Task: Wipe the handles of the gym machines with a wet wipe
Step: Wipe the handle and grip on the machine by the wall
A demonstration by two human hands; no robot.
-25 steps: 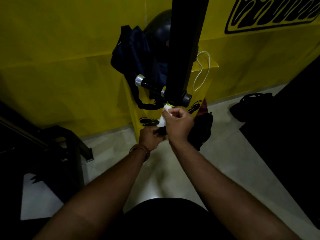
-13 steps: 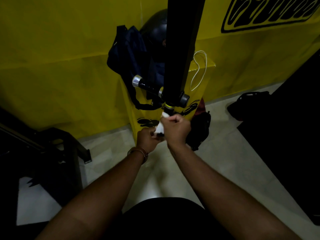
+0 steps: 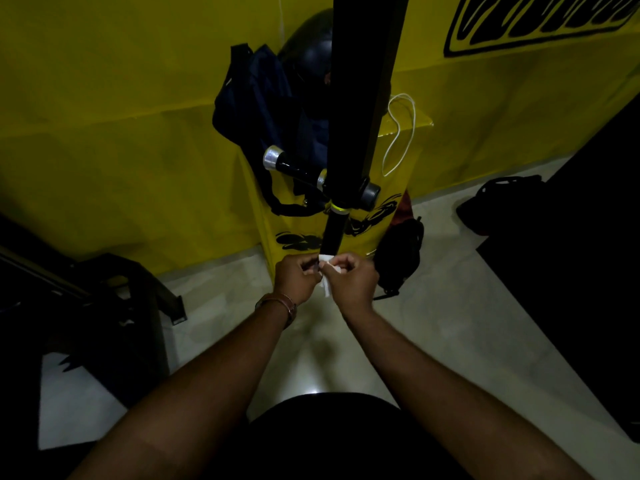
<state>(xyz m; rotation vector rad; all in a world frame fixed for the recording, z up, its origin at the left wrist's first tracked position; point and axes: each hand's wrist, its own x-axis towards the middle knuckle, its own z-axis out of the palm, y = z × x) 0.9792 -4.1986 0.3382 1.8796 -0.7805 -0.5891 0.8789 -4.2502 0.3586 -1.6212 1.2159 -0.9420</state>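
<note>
- Head view: since the earlier frames both hands have slid down the handle [image 3: 334,232], from just under its yellow band [image 3: 340,210] to its lower end, and the wet wipe [image 3: 327,271] has come down with them.
- The handle's long axis runs from the black upright bar [image 3: 360,98] above down toward the person; its upper black length shows bare above the fingers, its tip is hidden between the hands.
- The right hand [image 3: 349,280] curls its fingers and pinches the wipe against the handle's end; white folds show at the thumb and hang just below the knuckles.
- The left hand [image 3: 298,278], a bracelet [image 3: 280,304] on its wrist, is curled beside it, fingertips touching the wipe's left edge and the handle's tip; whether it grips the handle cannot be told.
- Behind the fingers stands a yellow box [image 3: 398,161] with a dark bag [image 3: 256,98] on it.
</note>
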